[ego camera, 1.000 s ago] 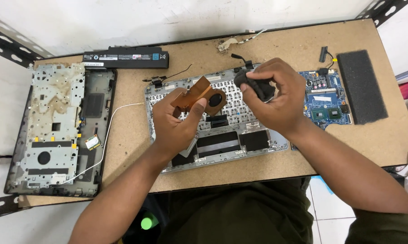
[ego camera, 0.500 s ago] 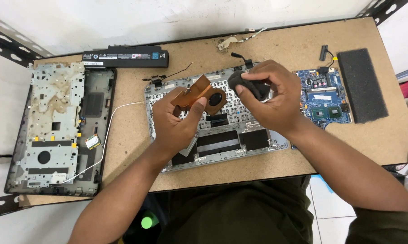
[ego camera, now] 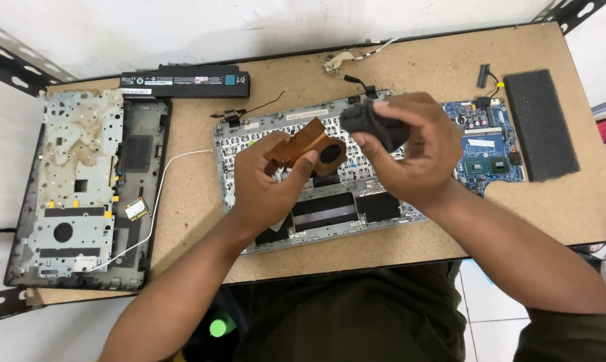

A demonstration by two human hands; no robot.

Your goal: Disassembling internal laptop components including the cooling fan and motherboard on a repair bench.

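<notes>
My left hand (ego camera: 266, 184) is closed around a copper heatsink (ego camera: 303, 144), holding it above the keyboard frame (ego camera: 329, 208). My right hand (ego camera: 417, 157) pinches a dark cloth (ego camera: 373, 124) just beside the heatsink, with the motherboard (ego camera: 487, 144) to its right.

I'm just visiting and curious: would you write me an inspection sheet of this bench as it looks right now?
Surface: brown wooden table, scuffed, on a dark metal frame.
Job's things: copper heat sink with fan; dark grey cloth wad; both held above the upturned laptop keyboard frame.
Clutter: laptop bottom case at the left; long black battery; blue motherboard; black foam pad.
Hands: left hand grips the heat sink; right hand pinches the cloth.
Cables: white wire running from the case; thin black lead; loose cable bundle at the far edge.
Surroundings: white wall behind; tiled floor at the lower right; the person's dark green clothing.
</notes>
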